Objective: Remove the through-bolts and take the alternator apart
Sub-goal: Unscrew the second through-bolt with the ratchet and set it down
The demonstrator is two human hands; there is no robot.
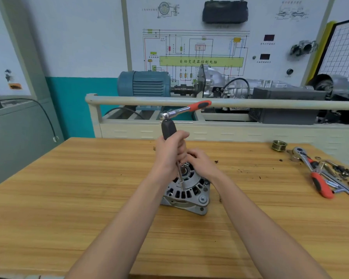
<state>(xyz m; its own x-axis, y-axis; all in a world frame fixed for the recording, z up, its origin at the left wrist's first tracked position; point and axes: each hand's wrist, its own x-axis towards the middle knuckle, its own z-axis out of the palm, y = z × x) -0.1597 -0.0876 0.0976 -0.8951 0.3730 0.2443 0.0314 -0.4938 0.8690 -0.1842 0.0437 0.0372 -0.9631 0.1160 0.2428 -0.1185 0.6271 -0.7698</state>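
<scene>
The alternator (186,188) stands on end at the centre of the wooden counter (69,198), not clamped. The left hand (169,152) is wrapped round the black handle of a spinner driver (169,129), whose thin shaft runs down to the near rim of the housing, presumably onto a through-bolt. A red-handled ratchet (184,111) sits on top of the driver and sticks out to the right, held by nobody. The right hand (199,161) rests curled on top of the alternator, steadying it.

The main risk is the tall tool stack: if the shaft tilts, the socket could slip off and round the bolt head. A hard pull could tip the housing. The loose ratchet might swing or drop.
</scene>
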